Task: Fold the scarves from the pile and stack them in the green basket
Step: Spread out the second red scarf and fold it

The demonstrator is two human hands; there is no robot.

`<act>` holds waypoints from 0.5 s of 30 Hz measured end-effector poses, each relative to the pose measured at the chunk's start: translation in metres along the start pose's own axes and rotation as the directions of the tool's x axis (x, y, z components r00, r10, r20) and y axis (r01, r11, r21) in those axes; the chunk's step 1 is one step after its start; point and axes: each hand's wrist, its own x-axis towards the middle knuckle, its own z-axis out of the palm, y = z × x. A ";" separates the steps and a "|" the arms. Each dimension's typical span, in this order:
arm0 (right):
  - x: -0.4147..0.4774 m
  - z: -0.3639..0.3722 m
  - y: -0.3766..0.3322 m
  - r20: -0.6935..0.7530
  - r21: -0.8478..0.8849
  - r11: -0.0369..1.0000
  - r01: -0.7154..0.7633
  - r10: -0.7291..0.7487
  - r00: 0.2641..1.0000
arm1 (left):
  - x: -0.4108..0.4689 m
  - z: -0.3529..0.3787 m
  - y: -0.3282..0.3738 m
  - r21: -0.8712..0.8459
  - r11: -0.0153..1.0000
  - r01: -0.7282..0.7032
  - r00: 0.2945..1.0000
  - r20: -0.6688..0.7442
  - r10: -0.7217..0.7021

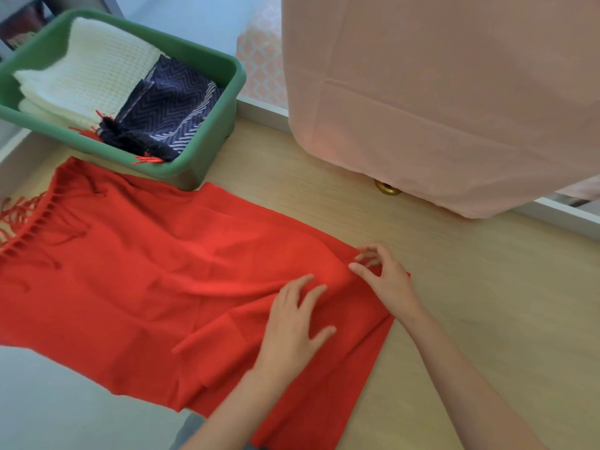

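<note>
Fingers (300, 285) of the left hand (292, 329) press spread flat on the red scarf (146, 261). The right hand (386, 280) curls at its three-o'clock corner (whether it grips, cannot tell). The scarf's length runs across the surface (470, 303) toward nine o'clock, with the green basket (224, 125) at ten.

The left hand (292, 323) and the right hand (386, 280) are bare, with slim fingers. The left forearm (233, 407) and the right forearm (461, 378) are uncovered down to the bottom edge of the frame. At bottom centre, just beside the left forearm, a small patch of grey-blue cloth (191, 430) shows, perhaps clothing.
</note>
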 end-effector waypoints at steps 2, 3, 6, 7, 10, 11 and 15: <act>-0.003 -0.007 0.012 -0.080 -0.188 0.982 0.026 -0.042 0.996 | -0.015 0.011 0.018 0.006 1.000 -0.029 1.000 -0.003 0.029; -0.007 -0.013 0.017 -0.107 -0.244 0.970 0.015 -0.043 0.993 | -0.022 0.016 0.025 0.007 0.999 -0.041 0.999 0.016 0.041; -0.030 -0.025 0.036 -0.148 -0.314 0.948 -0.044 -0.004 0.989 | -0.040 0.034 0.029 0.117 0.992 -0.053 0.991 0.128 0.038; -0.042 -0.025 0.042 -0.171 -0.319 0.946 -0.057 0.002 0.985 | -0.042 0.039 0.025 0.144 0.989 -0.033 0.989 0.145 0.012; -0.081 -0.017 0.053 -0.208 -0.276 0.958 -0.070 0.012 0.978 | -0.041 0.044 0.012 0.147 0.989 0.019 0.994 0.104 -0.035; -0.094 -0.011 0.054 -0.204 -0.266 0.962 -0.062 0.006 0.979 | -0.038 0.042 0.010 0.121 0.992 0.044 0.996 0.073 -0.053; -0.134 0.022 0.049 -0.224 -0.195 0.978 -0.079 0.035 0.974 | -0.028 0.028 0.009 -0.265 0.929 0.258 0.960 -0.038 -0.278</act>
